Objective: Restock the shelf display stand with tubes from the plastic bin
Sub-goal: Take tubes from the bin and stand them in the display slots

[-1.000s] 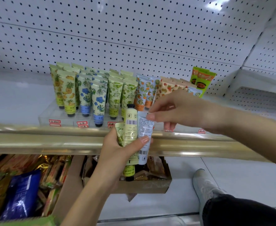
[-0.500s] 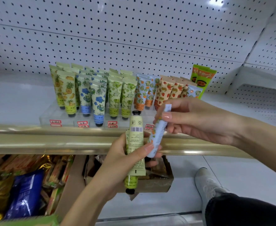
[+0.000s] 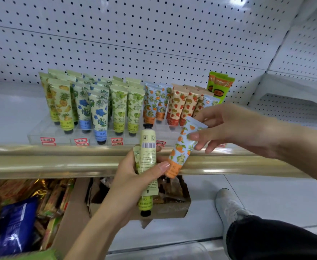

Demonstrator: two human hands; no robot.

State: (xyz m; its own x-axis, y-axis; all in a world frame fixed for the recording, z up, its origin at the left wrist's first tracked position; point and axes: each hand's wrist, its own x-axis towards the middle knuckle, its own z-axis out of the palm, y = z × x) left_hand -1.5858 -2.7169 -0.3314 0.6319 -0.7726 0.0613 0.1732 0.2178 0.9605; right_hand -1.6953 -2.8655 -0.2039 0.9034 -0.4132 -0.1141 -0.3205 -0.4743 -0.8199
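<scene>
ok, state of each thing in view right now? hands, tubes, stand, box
right hand: pinching the orange-print tube
orange-print tube: tilted, orange end down, off the stand
left hand: gripping the green tubes
green tubes: bunched upright, one cap up, one cap down
display stand: tubes standing cap-down in rows
cardboard box: open

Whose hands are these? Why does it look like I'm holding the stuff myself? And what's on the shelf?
No machine here, just a person. The one picture comes from a camera worn on their head, so you see their own hands from above. The left hand grips a few green tubes. The right hand pinches an orange-patterned tube. On the shelf, a clear display stand holds rows of standing tubes with fruit and flower pictures. Below are a cardboard box and the person's shoe.
</scene>
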